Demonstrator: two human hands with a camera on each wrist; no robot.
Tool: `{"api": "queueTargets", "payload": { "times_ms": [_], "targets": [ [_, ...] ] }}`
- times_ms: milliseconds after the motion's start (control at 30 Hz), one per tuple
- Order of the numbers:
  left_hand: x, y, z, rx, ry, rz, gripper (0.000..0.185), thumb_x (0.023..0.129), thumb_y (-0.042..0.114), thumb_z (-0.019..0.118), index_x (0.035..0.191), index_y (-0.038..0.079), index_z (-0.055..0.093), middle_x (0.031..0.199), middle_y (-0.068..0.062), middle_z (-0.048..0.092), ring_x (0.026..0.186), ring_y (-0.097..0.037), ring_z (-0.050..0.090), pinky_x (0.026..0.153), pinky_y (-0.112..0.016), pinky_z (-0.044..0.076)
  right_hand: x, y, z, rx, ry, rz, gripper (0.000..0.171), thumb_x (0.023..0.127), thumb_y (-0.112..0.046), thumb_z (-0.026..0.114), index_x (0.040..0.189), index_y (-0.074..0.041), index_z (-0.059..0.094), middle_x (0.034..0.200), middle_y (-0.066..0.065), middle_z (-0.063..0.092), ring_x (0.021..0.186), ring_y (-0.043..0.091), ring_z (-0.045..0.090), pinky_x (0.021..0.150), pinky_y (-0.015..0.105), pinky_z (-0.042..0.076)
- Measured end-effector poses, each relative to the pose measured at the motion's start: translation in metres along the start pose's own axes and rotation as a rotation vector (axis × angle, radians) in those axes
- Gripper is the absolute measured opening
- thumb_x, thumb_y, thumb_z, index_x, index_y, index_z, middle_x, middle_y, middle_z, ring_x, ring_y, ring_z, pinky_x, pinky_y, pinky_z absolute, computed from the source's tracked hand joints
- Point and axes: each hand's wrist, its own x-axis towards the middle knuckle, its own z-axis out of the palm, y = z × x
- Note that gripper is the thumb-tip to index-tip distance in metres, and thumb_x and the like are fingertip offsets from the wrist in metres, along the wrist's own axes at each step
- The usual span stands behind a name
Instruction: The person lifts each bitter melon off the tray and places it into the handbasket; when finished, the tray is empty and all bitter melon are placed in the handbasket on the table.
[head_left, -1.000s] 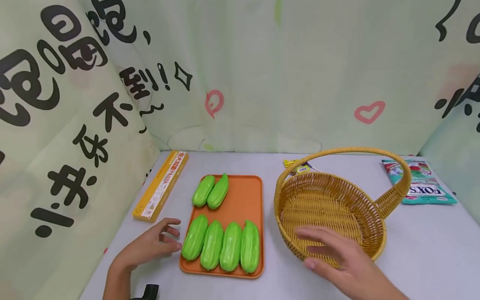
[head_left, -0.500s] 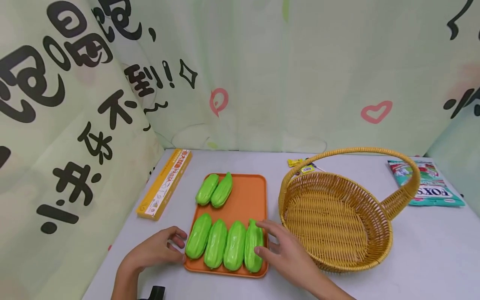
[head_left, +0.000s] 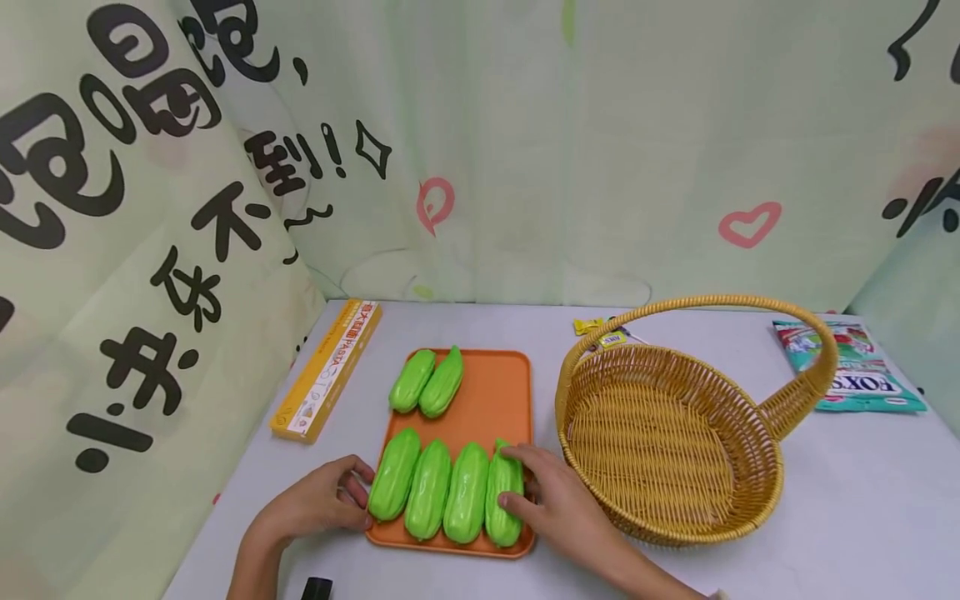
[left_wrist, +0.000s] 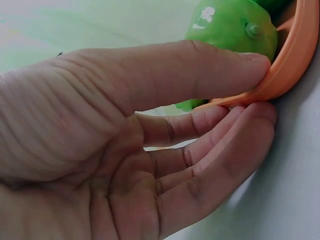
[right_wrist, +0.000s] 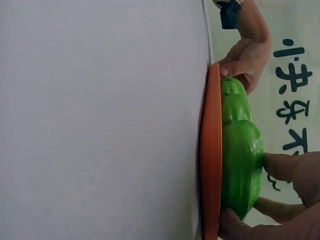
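An orange tray bears several glossy, ridged green gourds: two at its back left and a row along the front. At the tray's left front edge, my left hand pinches the rim; the left wrist view shows the thumb above and the fingers against the outside and underside. My right hand grips the rightmost front gourd, thumb on its near part and fingers along its right side. In the right wrist view this gourd lies on the tray between the fingertips.
Right of the tray stands a wicker basket with a tall arched handle. Behind it lie small yellow-wrapped sweets and a teal FOX'S bag. A yellow pasta box lies to the left, and a printed curtain encloses the table.
My right hand has moved left from over the basket to the rightmost front gourd and grips it. My left hand has come in from beside the tray to pinch its rim.
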Motion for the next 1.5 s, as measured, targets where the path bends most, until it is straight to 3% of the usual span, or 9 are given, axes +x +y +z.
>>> {"api": "queueTargets", "payload": {
  "times_ms": [133, 400, 700, 967, 1100, 1267, 1367, 1433, 1500],
  "targets": [
    [0.0, 0.001, -0.001, 0.018, 0.004, 0.002, 0.051, 0.069, 0.003, 0.083, 0.113, -0.002, 0.056, 0.088, -0.011, 0.06, 0.075, -0.024, 0.061, 0.065, -0.033, 0.05, 0.002, -0.001, 0.0, 0.013, -0.05, -0.001, 0.055, 0.087, -0.024, 0.077, 0.136, -0.008, 0.056, 0.136, 0.009, 0.054, 0.111, 0.018, 0.059, 0.089, 0.036, 0.051],
    [0.001, 0.0, 0.001, 0.028, 0.012, 0.027, 0.052, 0.068, -0.001, 0.081, 0.114, -0.002, 0.055, 0.086, -0.009, 0.059, 0.076, -0.024, 0.059, 0.065, -0.031, 0.05, 0.004, -0.003, 0.001, -0.107, -0.026, -0.033, 0.056, 0.084, -0.027, 0.079, 0.133, -0.012, 0.059, 0.132, 0.003, 0.058, 0.124, 0.021, 0.051, 0.102, 0.047, 0.04],
    [0.0, 0.001, 0.001, 0.033, 0.006, 0.031, 0.052, 0.068, -0.001, 0.08, 0.114, -0.002, 0.055, 0.086, -0.009, 0.059, 0.076, -0.024, 0.059, 0.064, -0.031, 0.049, 0.003, -0.003, 0.003, -0.078, -0.01, -0.015, 0.056, 0.082, -0.027, 0.08, 0.132, -0.011, 0.061, 0.132, 0.007, 0.058, 0.124, 0.026, 0.052, 0.102, 0.05, 0.039],
    [0.0, -0.001, 0.001, 0.036, 0.002, 0.027, 0.053, 0.069, -0.001, 0.081, 0.115, -0.002, 0.055, 0.086, -0.009, 0.059, 0.076, -0.023, 0.059, 0.064, -0.031, 0.049, -0.003, -0.008, -0.002, -0.068, 0.013, 0.0, 0.055, 0.081, -0.029, 0.081, 0.13, -0.015, 0.062, 0.132, 0.001, 0.058, 0.123, 0.022, 0.053, 0.101, 0.047, 0.041],
    [0.0, -0.001, 0.001, 0.032, 0.001, 0.024, 0.053, 0.068, -0.001, 0.081, 0.115, -0.002, 0.055, 0.086, -0.009, 0.059, 0.076, -0.023, 0.059, 0.064, -0.031, 0.049, -0.012, -0.023, -0.016, -0.005, 0.008, 0.031, 0.054, 0.083, -0.033, 0.08, 0.131, -0.02, 0.062, 0.136, -0.002, 0.056, 0.123, 0.021, 0.053, 0.095, 0.043, 0.047],
    [-0.001, 0.0, 0.001, 0.033, -0.001, 0.029, 0.053, 0.069, -0.001, 0.08, 0.115, -0.002, 0.055, 0.086, -0.009, 0.059, 0.077, -0.023, 0.058, 0.064, -0.03, 0.049, -0.027, -0.043, -0.048, 0.241, -0.058, 0.079, 0.055, 0.085, -0.034, 0.078, 0.135, -0.024, 0.057, 0.143, 0.001, 0.048, 0.123, 0.032, 0.051, 0.078, 0.029, 0.054],
    [-0.001, 0.0, 0.001, 0.032, -0.006, 0.028, 0.053, 0.069, -0.001, 0.081, 0.115, -0.002, 0.055, 0.086, -0.009, 0.059, 0.077, -0.023, 0.058, 0.064, -0.031, 0.049, -0.034, -0.048, -0.072, 0.35, -0.067, 0.061, 0.056, 0.086, -0.028, 0.078, 0.137, -0.02, 0.056, 0.146, 0.006, 0.044, 0.124, 0.038, 0.049, 0.08, 0.03, 0.054],
    [-0.001, 0.0, 0.001, 0.039, -0.008, 0.029, 0.053, 0.069, 0.0, 0.081, 0.115, -0.002, 0.055, 0.087, -0.009, 0.059, 0.077, -0.023, 0.059, 0.065, -0.03, 0.049, -0.038, -0.048, -0.088, 0.355, -0.041, 0.057, 0.057, 0.085, -0.024, 0.079, 0.137, -0.02, 0.056, 0.144, 0.006, 0.046, 0.122, 0.036, 0.053, 0.078, 0.032, 0.055],
    [0.0, 0.0, 0.0, 0.047, -0.008, 0.029, 0.052, 0.069, 0.001, 0.081, 0.115, -0.001, 0.055, 0.087, -0.009, 0.059, 0.077, -0.023, 0.059, 0.065, -0.03, 0.049, -0.041, -0.045, -0.106, 0.272, -0.007, 0.063, 0.056, 0.085, -0.027, 0.079, 0.136, -0.025, 0.056, 0.14, 0.001, 0.051, 0.118, 0.03, 0.057, 0.077, 0.033, 0.055]
  ]
}}
